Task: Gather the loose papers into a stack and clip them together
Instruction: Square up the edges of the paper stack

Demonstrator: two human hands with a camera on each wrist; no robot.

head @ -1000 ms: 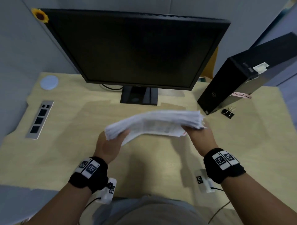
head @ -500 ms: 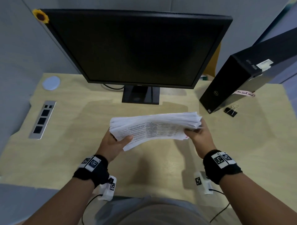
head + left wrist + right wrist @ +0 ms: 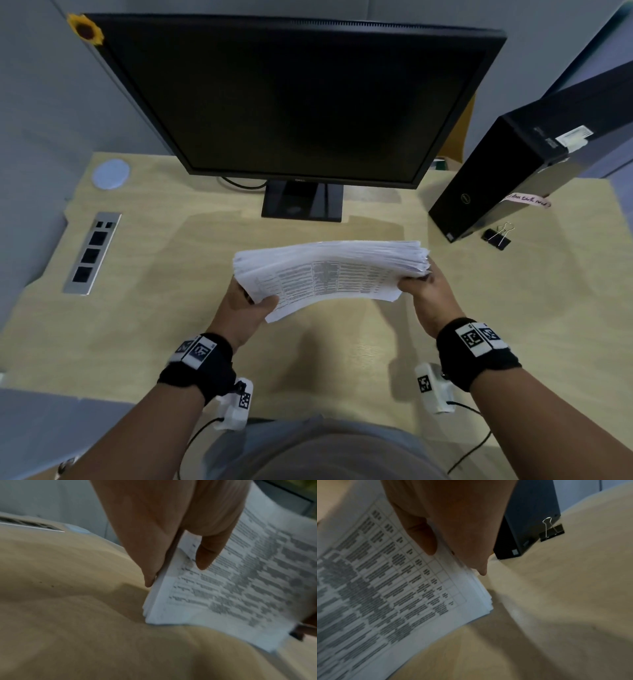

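A thick stack of printed papers (image 3: pixel 329 274) is held on edge above the wooden desk (image 3: pixel 164 308), in front of the monitor stand. My left hand (image 3: pixel 250 301) grips its left end, thumb on the near printed face (image 3: pixel 240 581), fingers behind. My right hand (image 3: pixel 421 287) grips the right end the same way, thumb on the page (image 3: pixel 385 588). The sheet edges are slightly uneven at both ends. A black binder clip (image 3: pixel 496 236) with silver handles lies on the desk at the right, beside the computer tower; it also shows in the right wrist view as the binder clip (image 3: pixel 552 532).
A black monitor (image 3: pixel 301 102) stands close behind the papers. A black computer tower (image 3: pixel 507 178) lies at the right rear. A metal socket panel (image 3: pixel 91 253) and a round white cap (image 3: pixel 111 173) sit in the desk at the left. Wrist cables hang at the near edge.
The stack has been turned more upright and squared, its left end raised and drawn in. Both hands keep their hold on its ends.
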